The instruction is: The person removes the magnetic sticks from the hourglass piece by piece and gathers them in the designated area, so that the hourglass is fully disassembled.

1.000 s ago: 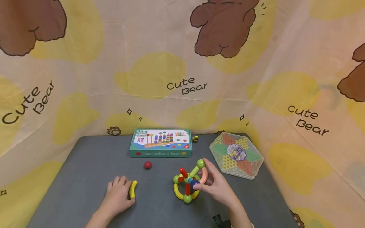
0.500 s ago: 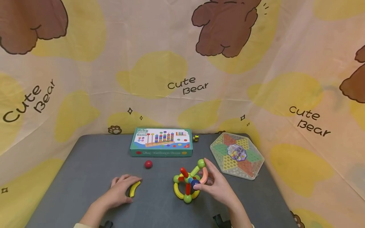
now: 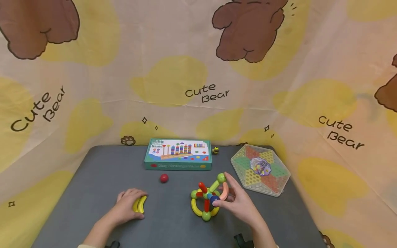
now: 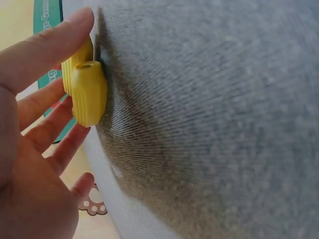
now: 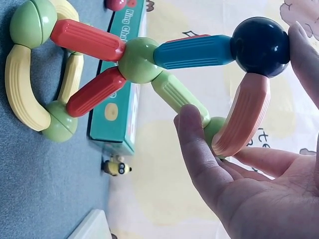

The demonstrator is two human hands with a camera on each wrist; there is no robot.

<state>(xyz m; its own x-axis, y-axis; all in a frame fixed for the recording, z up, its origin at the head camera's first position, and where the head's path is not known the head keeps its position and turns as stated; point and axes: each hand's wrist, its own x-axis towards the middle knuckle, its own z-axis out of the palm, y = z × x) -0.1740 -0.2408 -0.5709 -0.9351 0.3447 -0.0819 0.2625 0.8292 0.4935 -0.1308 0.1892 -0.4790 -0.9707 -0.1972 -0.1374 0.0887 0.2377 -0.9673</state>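
My left hand point(image 3: 125, 206) is low over the table at the left, thumb and fingers around two yellow curved magnetic sticks point(image 3: 142, 205) lying side by side. In the left wrist view the thumb lies against the rear stick, and the nearer yellow stick point(image 4: 89, 97) shows its hollow end. My right hand point(image 3: 241, 205) holds a ball-and-stick magnetic model point(image 3: 206, 206), which stands on a yellow curved base. The right thumb presses a dark blue ball point(image 5: 261, 47); the fingers touch the upper green ball point(image 3: 221, 177). A salmon curved stick point(image 5: 244, 117) joins these two balls.
A red ball point(image 3: 164, 178) sits in front of the green ring game box point(image 3: 178, 166). Beside the box is a small yellow figure point(image 3: 215, 150). The hexagonal Chinese checkers board point(image 3: 260, 168) lies at the back right. A printed curtain point(image 3: 173, 82) hangs behind the grey table point(image 3: 93, 179).
The left fingers spread off the yellow stick, then closed in again; two yellow sticks now show together between them. My right hand keeps its hold on the model. The view shifted slightly.
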